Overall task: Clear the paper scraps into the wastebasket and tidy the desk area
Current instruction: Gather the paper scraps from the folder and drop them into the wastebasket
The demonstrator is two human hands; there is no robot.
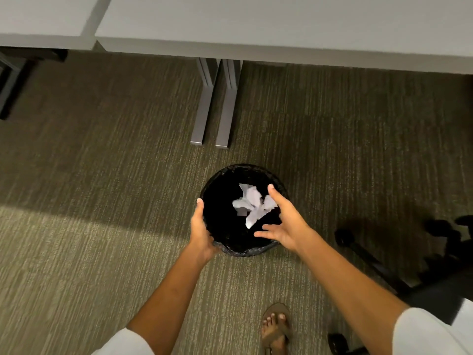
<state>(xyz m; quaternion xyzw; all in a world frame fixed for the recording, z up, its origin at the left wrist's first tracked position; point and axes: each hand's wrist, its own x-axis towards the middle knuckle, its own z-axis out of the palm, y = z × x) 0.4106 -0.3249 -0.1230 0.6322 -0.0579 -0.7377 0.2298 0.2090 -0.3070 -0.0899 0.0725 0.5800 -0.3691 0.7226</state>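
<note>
A round black wastebasket (225,242) with a black liner stands on the carpet in front of the desk. White crumpled paper scraps (252,204) lie inside it. My left hand (201,230) grips the basket's left rim. My right hand (284,221) hovers over the basket's right side with fingers spread and nothing in it.
The grey desk (256,26) runs along the top, with two metal legs (216,103) reaching toward the basket. A black office chair base (399,262) with casters stands at the right. My sandalled foot (276,326) is at the bottom. Olive carpet (89,175) covers the floor.
</note>
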